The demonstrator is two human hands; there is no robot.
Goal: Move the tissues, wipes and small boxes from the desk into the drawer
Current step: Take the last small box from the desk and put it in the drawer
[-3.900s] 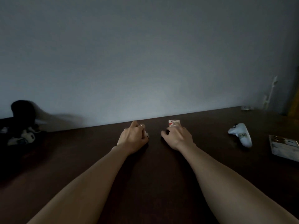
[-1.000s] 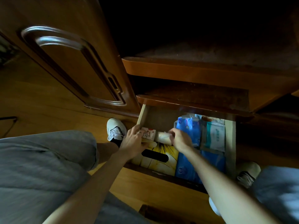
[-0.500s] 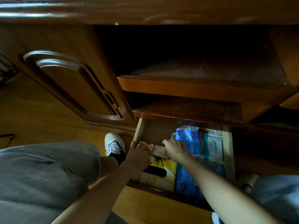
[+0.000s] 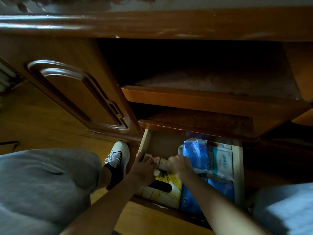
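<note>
head view looks down into the open drawer at the foot of the wooden cabinet, and both hands are inside it at its rear left part. left hand has its fingers curled over a small box with red marks; right hand has its fingers curled round a small tan box just beside it, the two boxes touching end to end. under them lies a yellow tissue box with a dark slot, and to the right are blue tissue packs and a white wipes pack.

compared with half a second ago, the hands and boxes sit at much the same spot in the drawer, while the camera has tipped up so that the worktop edge fills the top of the view. nearly four seconds ago the hands were up on the worktop, over these small boxes. a white shoe stands on the wooden floor left of the drawer.
</note>
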